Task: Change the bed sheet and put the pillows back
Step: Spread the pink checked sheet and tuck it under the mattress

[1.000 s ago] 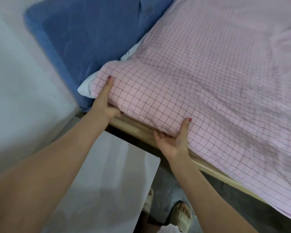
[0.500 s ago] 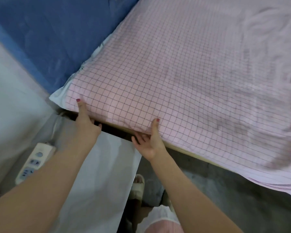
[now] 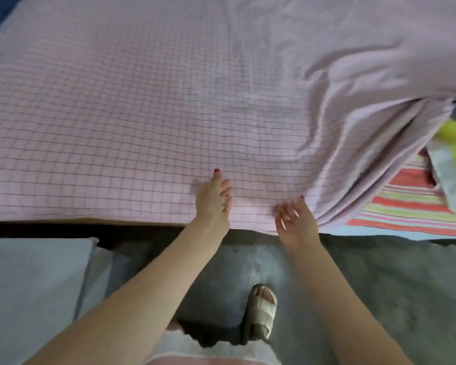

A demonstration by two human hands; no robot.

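Note:
A pink checked bed sheet (image 3: 142, 114) covers most of the bed, smooth on the left and bunched in folds at the right (image 3: 353, 106). My left hand (image 3: 213, 198) lies on the sheet near the bed's front edge, fingers loosely bent and holding nothing. My right hand (image 3: 296, 217) hovers at the sheet's front edge beside the folds, palm turned inward and fingers relaxed. A striped old sheet (image 3: 411, 204) shows on the uncovered right part of the bed. I see no pillow that I can tell apart.
A grey-white cabinet top (image 3: 32, 285) stands at the lower left, next to the bed. Concrete floor (image 3: 392, 285) runs along the bed's front, with my sandalled foot (image 3: 261, 312) on it. Yellow and grey cloth (image 3: 453, 143) lies at the right edge.
I have moved right along the bed, away from the mattress corner by the blue headboard. Both hands let go of that corner and now sit at the middle of the front edge.

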